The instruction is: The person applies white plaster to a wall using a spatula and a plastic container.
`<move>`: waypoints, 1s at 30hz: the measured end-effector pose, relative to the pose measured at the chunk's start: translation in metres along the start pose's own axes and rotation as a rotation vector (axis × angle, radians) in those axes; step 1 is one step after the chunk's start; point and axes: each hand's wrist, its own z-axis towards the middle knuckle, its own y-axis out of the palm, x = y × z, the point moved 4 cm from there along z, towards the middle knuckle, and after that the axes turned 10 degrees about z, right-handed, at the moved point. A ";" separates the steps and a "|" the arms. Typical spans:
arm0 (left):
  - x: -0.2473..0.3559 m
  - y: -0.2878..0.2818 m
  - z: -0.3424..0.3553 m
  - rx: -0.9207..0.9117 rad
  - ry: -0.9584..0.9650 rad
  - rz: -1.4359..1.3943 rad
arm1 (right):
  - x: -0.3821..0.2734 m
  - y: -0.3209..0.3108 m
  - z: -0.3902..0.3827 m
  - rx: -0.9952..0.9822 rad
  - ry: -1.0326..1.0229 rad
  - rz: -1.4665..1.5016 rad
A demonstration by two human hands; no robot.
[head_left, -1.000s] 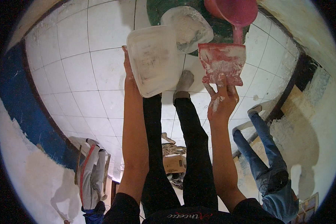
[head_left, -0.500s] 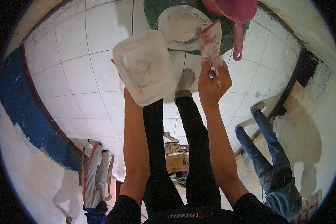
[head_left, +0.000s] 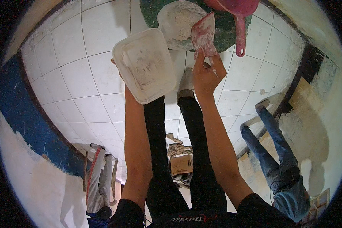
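Note:
My left hand [head_left: 117, 67] is closed on a translucent white rectangular plastic container [head_left: 143, 62] smeared with pale residue; most of the fingers are hidden behind it. My right hand [head_left: 209, 72] grips a red putty scraper [head_left: 203, 30] coated in white powder, tilted with its blade pointing up and away from me. Beyond the scraper, a white bag or tub of powder [head_left: 174, 21] sits on a green round surface [head_left: 150, 11]. A pink dipper [head_left: 240, 32] with a long handle lies at the top right of it.
White tiled floor [head_left: 85, 68] surrounds my legs. A person in jeans [head_left: 273, 152] stands at the right beside a patchy wall; another in grey trousers [head_left: 97, 174] is at the lower left near a blue-and-white wall [head_left: 26, 125]. A cardboard box [head_left: 180, 164] and clutter lie between my legs.
My right hand has moved up and left, turning the scraper from flat and wide to tilted over the powder. The white container in my left hand has shifted left and tilted slightly.

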 end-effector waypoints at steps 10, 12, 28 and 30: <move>-0.022 0.009 0.030 -0.202 -0.224 0.160 | 0.037 0.004 -0.012 0.112 0.423 0.275; -0.027 0.009 0.032 -0.236 -0.249 0.152 | 0.041 0.009 -0.015 0.191 0.525 0.472; -0.012 -0.003 0.021 -0.141 -0.067 0.059 | 0.068 0.025 -0.036 0.246 1.051 1.196; -0.007 0.012 0.005 -0.129 -0.023 0.022 | 0.070 0.018 -0.034 0.242 1.035 1.187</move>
